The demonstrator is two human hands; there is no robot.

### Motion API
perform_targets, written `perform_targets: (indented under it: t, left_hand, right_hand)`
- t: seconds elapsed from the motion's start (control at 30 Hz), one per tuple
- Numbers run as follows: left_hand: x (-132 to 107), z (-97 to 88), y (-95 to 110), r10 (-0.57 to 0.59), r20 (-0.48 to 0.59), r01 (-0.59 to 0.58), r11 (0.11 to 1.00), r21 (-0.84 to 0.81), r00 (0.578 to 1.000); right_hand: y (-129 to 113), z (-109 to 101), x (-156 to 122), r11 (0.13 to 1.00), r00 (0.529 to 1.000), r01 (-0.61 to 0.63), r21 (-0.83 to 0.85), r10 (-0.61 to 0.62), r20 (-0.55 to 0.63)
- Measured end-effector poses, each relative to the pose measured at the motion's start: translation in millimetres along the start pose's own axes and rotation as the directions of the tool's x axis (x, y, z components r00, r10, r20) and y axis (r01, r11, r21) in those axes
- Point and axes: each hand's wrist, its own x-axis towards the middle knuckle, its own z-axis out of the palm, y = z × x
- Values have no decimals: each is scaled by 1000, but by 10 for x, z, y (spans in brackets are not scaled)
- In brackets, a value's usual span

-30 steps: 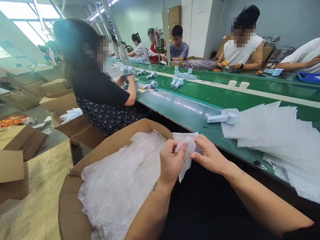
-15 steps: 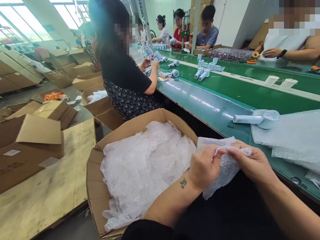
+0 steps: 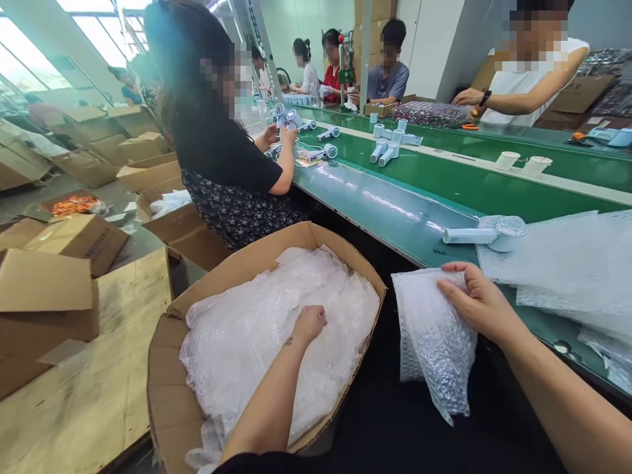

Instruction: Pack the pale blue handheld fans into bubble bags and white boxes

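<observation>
From my right hand [image 3: 476, 299] hangs a clear bubble-wrap bag [image 3: 432, 329], pinched at its upper edge between thumb and fingers. My left hand [image 3: 310, 322] is closed, over a heap of bubble-wrap bags [image 3: 247, 329] in an open cardboard box [image 3: 172, 375]. What those fingers hold, if anything, is hidden. Beyond my right hand, a pale blue handheld fan [image 3: 486, 234] lies at the bench edge, its round head on a stack of flat bubble-wrap sheets or bags [image 3: 582, 257].
Green workbench [image 3: 434, 187] carries more pale blue parts [image 3: 390, 148] and two white cups [image 3: 521, 162]. A co-worker in black [image 3: 222, 125] sits at left with a blue device; others work across the bench. Cardboard boxes [image 3: 44, 316] and a wooden board [image 3: 118, 336] are at left.
My left hand has let go of the bag beside my right hand and moved left over the box. The bag now hangs from my right hand alone. The view has shifted slightly right.
</observation>
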Motion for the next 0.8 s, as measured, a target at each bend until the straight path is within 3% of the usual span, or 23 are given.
perform_targets:
  t: [0.1,0.17,0.23,0.3,0.37,0.4,0.43,0.47,0.6,0.67,0.73,0.77,0.8]
  left_hand:
    - [50,-228,296,69,-62,-73,995,-61,996]
    - [13,-365,640,138,-163,-165,972,-167,977]
    - [-138,-386,1025,287,-307,-373,887,-272,907]
    - [-364,-270,1345,565,-324,-646,719,-257,758]
    - [-572,-76,1531,831,-160,-844,510,-163,533]
    - [-640,20,1573,905,-67,-905,412,-103,420]
    - [-679,99,1592,942,-4,-941,336,-30,337]
    - [-688,156,1596,956,14,-954,293,59,294]
    - [-608,121,1636,957,-85,-888,289,357,277]
    - [-648,24,1695,978,-19,-905,197,377,206]
    - [-789,-40,1739,993,32,-953,99,285,112]
    - [-879,-47,1745,994,24,-970,101,222,109]
    - [-964,-36,1739,989,5,-976,146,161,148]
  right_hand:
    - [-2,46,129,985,995,94,-143,-89,47]
    - [-39,125,221,975,976,192,-110,-178,126]
    - [-94,247,306,968,952,249,-40,-236,197]
    - [-148,371,377,980,954,198,1,-193,228]
    - [-173,445,432,997,972,72,27,-76,224]
    - [-169,452,453,999,977,17,41,-25,213]
    - [-152,440,469,999,981,-17,51,7,194]
    - [-126,411,480,998,987,-25,51,17,157]
    - [19,249,493,999,996,39,-29,-41,-75]
    - [76,225,493,998,989,60,-33,-64,-137]
    - [106,260,488,999,995,34,11,-32,-98]
    - [110,291,483,999,999,3,42,-1,-52]
    - [107,323,476,997,999,-34,75,34,-5]
